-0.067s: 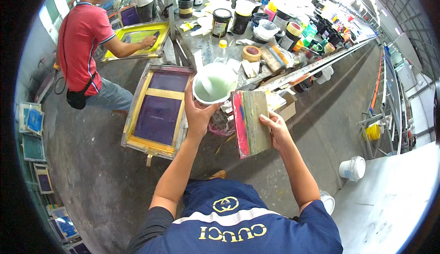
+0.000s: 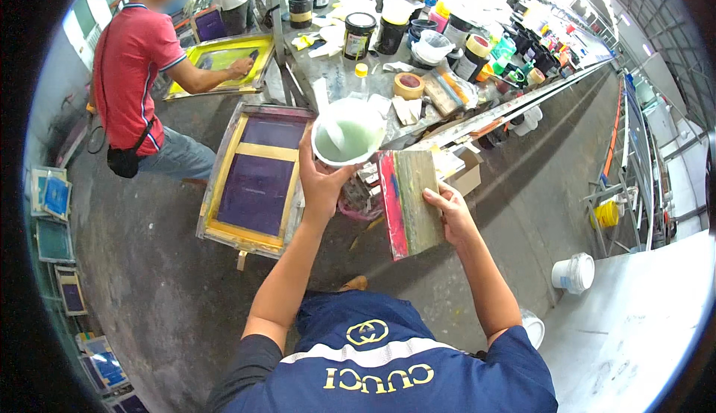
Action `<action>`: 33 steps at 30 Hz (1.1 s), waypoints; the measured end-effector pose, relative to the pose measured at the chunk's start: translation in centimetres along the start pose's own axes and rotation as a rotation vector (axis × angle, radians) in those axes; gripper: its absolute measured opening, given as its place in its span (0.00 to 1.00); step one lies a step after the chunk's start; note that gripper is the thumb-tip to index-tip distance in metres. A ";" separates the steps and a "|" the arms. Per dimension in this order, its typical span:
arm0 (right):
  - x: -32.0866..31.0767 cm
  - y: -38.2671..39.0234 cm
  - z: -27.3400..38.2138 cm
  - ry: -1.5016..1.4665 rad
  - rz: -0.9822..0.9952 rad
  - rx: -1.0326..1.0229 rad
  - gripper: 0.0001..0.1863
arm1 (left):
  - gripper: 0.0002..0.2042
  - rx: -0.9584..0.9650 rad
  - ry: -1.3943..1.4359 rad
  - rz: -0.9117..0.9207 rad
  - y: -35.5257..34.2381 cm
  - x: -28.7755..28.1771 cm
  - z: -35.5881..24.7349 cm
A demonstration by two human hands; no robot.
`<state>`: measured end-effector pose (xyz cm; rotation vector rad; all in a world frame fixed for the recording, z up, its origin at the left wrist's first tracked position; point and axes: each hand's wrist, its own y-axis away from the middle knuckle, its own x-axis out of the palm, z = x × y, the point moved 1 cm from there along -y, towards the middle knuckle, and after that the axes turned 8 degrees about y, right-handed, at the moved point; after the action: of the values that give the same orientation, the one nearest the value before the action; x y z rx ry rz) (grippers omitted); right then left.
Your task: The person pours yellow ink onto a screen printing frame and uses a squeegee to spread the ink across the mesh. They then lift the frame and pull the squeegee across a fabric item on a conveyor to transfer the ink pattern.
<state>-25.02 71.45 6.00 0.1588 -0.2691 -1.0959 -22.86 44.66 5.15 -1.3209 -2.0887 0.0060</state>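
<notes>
Gripping a tub point(image 2: 367, 128), the left hand point(image 2: 321, 189) is holding it near the front left corner of the tabletop point(image 2: 328, 68), and the right hand point(image 2: 455, 213) is pinching a board point(image 2: 413, 206) by its edge

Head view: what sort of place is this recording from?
Likely a screen-printing workshop: a framed purple screen stands near the left hand, dark tubs crowd the long table, and the right hand holds a paint-streaked board.
</notes>
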 end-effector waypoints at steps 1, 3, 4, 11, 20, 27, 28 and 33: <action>-0.6 -0.1 -0.7 -0.010 0.020 0.014 0.28 | 0.49 0.002 -0.013 0.006 -0.3 0.1 0.0; -1.9 0.4 -2.7 -0.066 -0.024 0.053 0.26 | 0.49 0.016 -0.006 -0.018 -0.6 0.4 -0.5; -2.5 0.8 -4.4 -0.124 -0.060 0.087 0.25 | 0.48 0.014 -0.001 -0.047 -0.4 -0.1 -0.4; -2.7 -0.4 -17.8 -0.753 -0.361 0.168 0.20 | 0.46 -0.163 -0.061 -0.239 5.9 -4.9 -1.3; 1.9 -11.5 -18.5 -0.658 -0.392 0.158 0.24 | 0.41 -0.315 -0.133 -0.393 10.5 -11.3 -3.5; 1.7 -11.9 -18.6 -0.497 -0.504 0.188 0.31 | 0.41 -0.271 -0.113 -0.374 5.3 -12.9 -1.6; 1.7 -11.6 -18.2 -0.474 -0.534 0.203 0.32 | 0.41 -0.276 -0.098 -0.368 4.2 -13.0 -1.1; 2.0 -11.3 -17.6 -0.366 -0.540 0.279 0.32 | 0.40 -0.217 -0.047 -0.342 -1.7 -14.5 2.2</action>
<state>-28.63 64.48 -13.43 0.2899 -0.7389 -1.6221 -21.40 32.80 -3.58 -1.0733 -2.3833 -0.3481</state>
